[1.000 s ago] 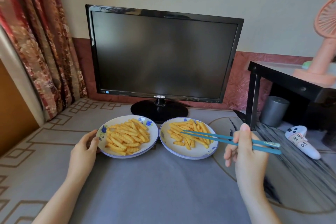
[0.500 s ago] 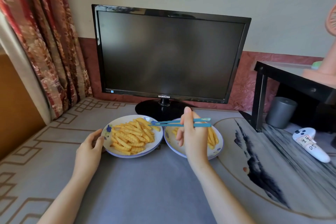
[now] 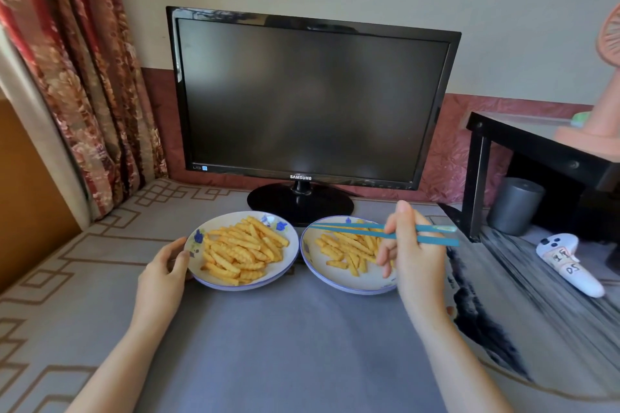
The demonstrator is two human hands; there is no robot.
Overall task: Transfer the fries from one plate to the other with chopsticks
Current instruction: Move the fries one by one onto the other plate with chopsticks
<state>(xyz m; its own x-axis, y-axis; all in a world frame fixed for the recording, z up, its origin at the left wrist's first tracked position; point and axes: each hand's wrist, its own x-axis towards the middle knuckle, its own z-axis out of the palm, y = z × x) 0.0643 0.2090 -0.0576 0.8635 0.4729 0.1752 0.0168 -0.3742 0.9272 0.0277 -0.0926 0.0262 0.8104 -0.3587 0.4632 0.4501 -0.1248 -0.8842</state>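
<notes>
Blue chopsticks [image 3: 349, 231] are pinched in the right hand [image 3: 414, 258], its grip closed on them. Their tips sit over the far side of the right plate [image 3: 339, 285] and hold nothing. Yellow fries [image 3: 243, 250] fill the left plate [image 3: 292, 245]; fewer lie on the right one. The left hand [image 3: 162, 273] touches the left plate's rim, fingers loose, on the grey tabletop [image 3: 285, 345].
</notes>
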